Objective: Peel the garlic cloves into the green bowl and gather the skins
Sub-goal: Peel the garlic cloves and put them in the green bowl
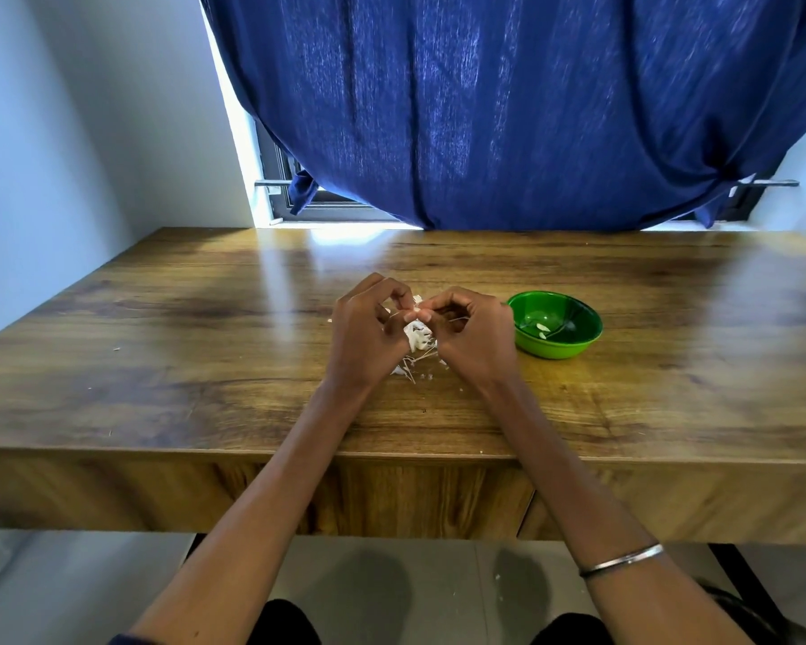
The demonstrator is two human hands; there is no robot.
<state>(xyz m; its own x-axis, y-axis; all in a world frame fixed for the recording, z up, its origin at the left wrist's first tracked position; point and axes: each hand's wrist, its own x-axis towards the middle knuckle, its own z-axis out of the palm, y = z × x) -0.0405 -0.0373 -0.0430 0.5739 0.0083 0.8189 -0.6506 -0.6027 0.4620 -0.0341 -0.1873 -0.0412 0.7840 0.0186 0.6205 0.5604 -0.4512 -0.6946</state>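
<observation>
Over the middle of the wooden table, my left hand and my right hand meet, fingers curled, both pinching a small garlic clove between their fingertips. Below the hands lies a pile of white garlic skins with thin stems; the hands partly hide it. Just right of my right hand stands the green bowl, holding a few pale peeled cloves.
Small white skin flakes are scattered on the table near the pile. A blue curtain hangs behind the table's far edge. The table's front edge runs just under my forearms.
</observation>
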